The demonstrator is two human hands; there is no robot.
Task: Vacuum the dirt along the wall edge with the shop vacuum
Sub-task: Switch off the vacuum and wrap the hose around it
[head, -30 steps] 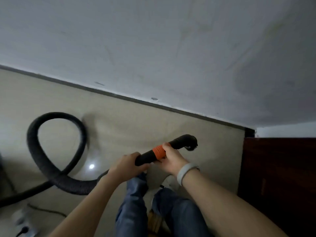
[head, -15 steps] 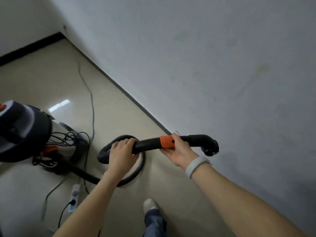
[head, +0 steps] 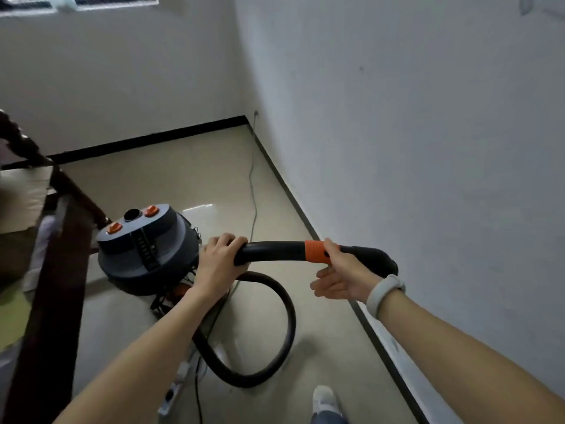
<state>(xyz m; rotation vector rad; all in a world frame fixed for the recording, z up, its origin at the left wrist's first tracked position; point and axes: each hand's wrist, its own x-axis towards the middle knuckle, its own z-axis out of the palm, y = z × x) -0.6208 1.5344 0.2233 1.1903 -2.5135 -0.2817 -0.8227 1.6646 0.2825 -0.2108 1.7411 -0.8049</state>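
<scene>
My left hand (head: 220, 264) was wrapped over the top of the black vacuum hose (head: 272, 251), fingers curled round it where the rigid curved part bent down toward the floor. My right hand (head: 342, 275) sat further along the same hose, toward the wall (head: 428, 148). Its forefinger and thumb hooked round the hose right at the orange band (head: 315, 251), while the other fingers hung loose and half spread below, gripping nothing. I wore a pale wristband (head: 385, 294) on that wrist.

Past my right hand the hose ended in a black nozzle (head: 376, 258), held off the floor and close to the wall, its mouth hidden behind my wrist. I could not tell whether it touched the wall. Below my left hand the hose dropped and made one wide loop on the beige floor (head: 171, 185), nearer me than the vacuum.

The shop vacuum (head: 146, 249) stood on the floor just beyond my left hand, a dark grey drum with two orange knobs and a round opening on its lid. A thin cord (head: 252, 191) ran from behind it along the floor to the far corner. A power strip (head: 175, 390) lay on the floor on my side of the vacuum. A dark wooden rail (head: 58, 270) rose on the vacuum's far side from the wall. The dark baseboard (head: 293, 203) ran along the wall's foot, and the toe of my white shoe (head: 324, 396) showed near it.
</scene>
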